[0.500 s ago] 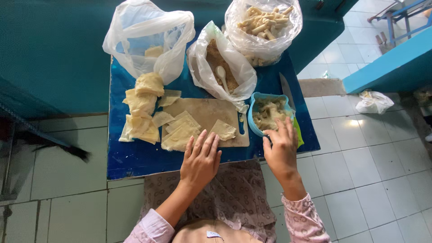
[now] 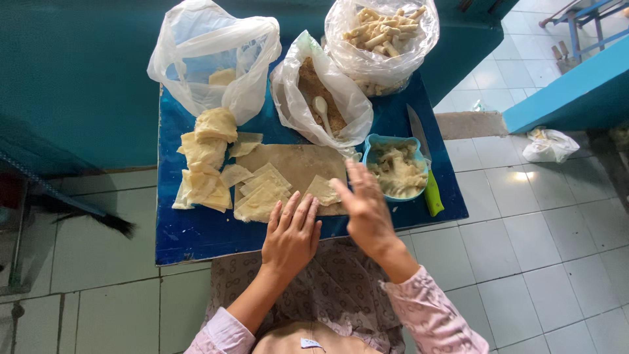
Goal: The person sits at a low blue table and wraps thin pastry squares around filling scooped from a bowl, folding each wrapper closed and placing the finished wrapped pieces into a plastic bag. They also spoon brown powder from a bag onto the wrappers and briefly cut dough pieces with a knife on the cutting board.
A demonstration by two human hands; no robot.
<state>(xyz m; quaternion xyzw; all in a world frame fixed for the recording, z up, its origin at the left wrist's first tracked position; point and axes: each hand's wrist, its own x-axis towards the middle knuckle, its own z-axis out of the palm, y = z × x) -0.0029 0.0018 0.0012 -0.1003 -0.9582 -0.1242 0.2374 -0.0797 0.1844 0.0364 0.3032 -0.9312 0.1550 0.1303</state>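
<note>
My left hand lies flat, fingers apart, on the near edge of a brown cutting board on the blue table. It holds nothing. My right hand hovers open and blurred just right of it, beside a small square dough wrapper on the board. A stack of pale wrappers lies left of my left hand. Right of my right hand stands a blue bowl of pale filling.
More wrapper piles sit at the table's left. Three plastic bags stand at the back: one with wrappers, one with crumbs and a spoon, one with rolled pieces. A green-handled knife lies right of the bowl. Tiled floor surrounds the table.
My right hand has moved left, from the blue bowl to the cutting board's right end. My left hand has stayed flat on the board's near edge.
</note>
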